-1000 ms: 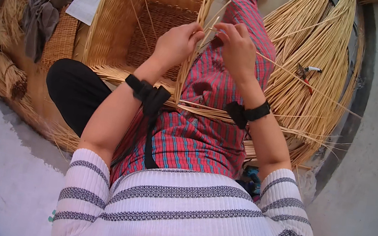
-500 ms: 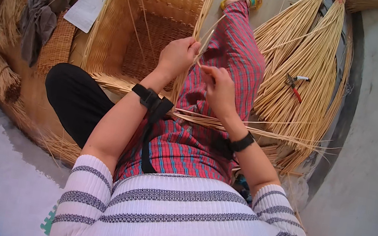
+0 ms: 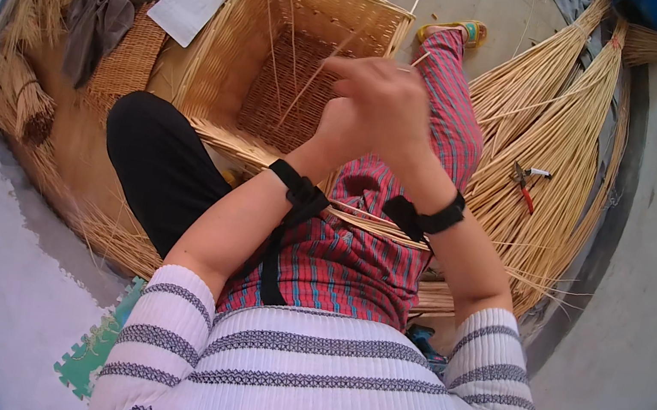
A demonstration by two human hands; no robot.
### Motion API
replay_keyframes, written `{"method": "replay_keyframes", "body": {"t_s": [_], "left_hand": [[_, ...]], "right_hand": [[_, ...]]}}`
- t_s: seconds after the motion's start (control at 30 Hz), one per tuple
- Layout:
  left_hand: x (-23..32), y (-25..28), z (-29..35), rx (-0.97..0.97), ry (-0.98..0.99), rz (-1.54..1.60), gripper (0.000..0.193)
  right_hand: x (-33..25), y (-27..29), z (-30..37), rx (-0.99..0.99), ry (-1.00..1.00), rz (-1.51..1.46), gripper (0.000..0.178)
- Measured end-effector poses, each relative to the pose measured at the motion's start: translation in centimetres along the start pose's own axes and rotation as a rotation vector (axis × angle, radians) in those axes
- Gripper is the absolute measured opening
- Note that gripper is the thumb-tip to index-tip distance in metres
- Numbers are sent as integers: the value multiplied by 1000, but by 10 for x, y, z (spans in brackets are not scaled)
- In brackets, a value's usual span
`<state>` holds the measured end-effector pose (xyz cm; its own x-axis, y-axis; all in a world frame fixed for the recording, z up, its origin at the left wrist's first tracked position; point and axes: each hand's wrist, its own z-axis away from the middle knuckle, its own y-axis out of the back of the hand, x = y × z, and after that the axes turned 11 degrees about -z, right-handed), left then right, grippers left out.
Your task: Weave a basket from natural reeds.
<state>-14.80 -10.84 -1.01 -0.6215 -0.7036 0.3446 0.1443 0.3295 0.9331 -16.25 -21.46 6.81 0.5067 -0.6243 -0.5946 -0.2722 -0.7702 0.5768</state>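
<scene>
A square wicker basket (image 3: 226, 66) stands tilted before me, its open top facing me and its darker woven base visible inside. My left hand (image 3: 335, 135) is at the basket's right edge. Its fingers are hidden behind my right hand (image 3: 390, 104), which crosses over it and is smeared by motion. From the right fingertips a thin wicker strand (image 3: 302, 95) slants down across the basket's opening; the fingers seem closed on it. Other thin strands cross the opening further left. A bundle of loose strands (image 3: 377, 225) lies across my lap below the hands.
Large sheaves of wicker rods (image 3: 543, 145) lie at the right, with red-handled pruning shears (image 3: 524, 188) on them. At the left are a woven panel (image 3: 128, 63), a white sheet (image 3: 195, 2), grey cloth (image 3: 102, 15) and more bundles (image 3: 21, 97). A green foam mat (image 3: 97, 340) shows lower left.
My right hand has swung left and up over my left hand, bringing a strand across the basket opening. The whole view has shifted, so the basket appears further right.
</scene>
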Motion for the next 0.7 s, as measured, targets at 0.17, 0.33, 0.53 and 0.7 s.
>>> {"method": "replay_keyframes", "body": {"t_s": [0.17,0.33,0.53,0.7], "left_hand": [[9,4,-2,-11,15,-29,37],[7,3,0,27,-34,18,27],[7,2,3,-10,-24,32,25],[-3,19,0,-148,64,325,35]], "right_hand": [[44,40,55,-129,-243,419,20],[56,36,74,-204,-201,467,13],[40,14,94,-132,-436,276,15],[36,4,111,150,-781,-262,19]]}}
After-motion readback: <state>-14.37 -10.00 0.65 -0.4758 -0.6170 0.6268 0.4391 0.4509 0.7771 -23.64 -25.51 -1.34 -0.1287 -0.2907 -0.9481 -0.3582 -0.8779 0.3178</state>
